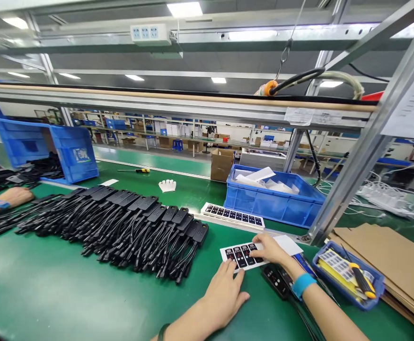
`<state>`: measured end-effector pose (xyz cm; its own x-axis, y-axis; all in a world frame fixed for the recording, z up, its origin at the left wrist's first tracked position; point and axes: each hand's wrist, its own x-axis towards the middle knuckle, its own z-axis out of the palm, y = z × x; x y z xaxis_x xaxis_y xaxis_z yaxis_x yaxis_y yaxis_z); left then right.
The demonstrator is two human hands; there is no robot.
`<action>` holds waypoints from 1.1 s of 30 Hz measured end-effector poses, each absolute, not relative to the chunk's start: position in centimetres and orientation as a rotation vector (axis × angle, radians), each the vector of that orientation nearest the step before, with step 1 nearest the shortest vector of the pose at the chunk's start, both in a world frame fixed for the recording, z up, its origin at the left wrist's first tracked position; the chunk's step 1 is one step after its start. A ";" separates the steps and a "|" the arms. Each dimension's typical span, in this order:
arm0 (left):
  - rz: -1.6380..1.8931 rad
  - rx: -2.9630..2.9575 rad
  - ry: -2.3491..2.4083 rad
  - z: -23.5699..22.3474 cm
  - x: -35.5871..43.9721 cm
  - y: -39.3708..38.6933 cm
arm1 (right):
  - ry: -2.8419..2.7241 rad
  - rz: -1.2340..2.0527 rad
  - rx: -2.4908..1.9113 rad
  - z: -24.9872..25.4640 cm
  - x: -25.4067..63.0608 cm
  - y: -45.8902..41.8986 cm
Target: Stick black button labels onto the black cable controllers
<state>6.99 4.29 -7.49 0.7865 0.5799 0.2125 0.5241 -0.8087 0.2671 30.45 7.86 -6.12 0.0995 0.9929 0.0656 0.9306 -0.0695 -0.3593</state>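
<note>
A white sticker sheet (244,255) with small black labels lies on the green table. My left hand (224,296) rests flat on its near edge, fingers stretched out. My right hand (272,249), with a blue wristband, presses its fingertips together on the sheet's far right part, pinching at a label. A black controller (277,280) with a cable lies under my right wrist. A long row of black controllers with cables (121,222) lies spread to the left.
A second label strip (232,215) lies before a blue bin (274,203) of white parts. A small blue tray (348,274) holds labels and a yellow-handled tool. Cardboard sheets (394,258) lie right. Another person's hand (13,196) rests far left by blue crates (47,147).
</note>
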 end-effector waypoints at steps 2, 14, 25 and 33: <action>0.426 2.795 0.870 -7.9 7.1 4.4 | -1.919 0.317 -2.074 -6.4 30.7 8.3; 0.396 2.789 0.881 -8.3 7.2 4.6 | -1.954 0.322 -1.997 -6.0 30.9 7.5; 0.369 2.844 0.884 -8.5 7.5 4.6 | -1.865 0.280 -2.006 -5.9 29.9 6.7; 0.391 2.813 0.864 -8.4 7.4 4.6 | -1.792 0.143 -1.871 -6.7 29.8 5.8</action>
<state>7.40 4.61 -8.39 0.7976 0.5700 0.1973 0.5246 -0.8170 0.2394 29.76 5.84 -6.69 0.1096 0.9522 0.2852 0.8947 0.0305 -0.4456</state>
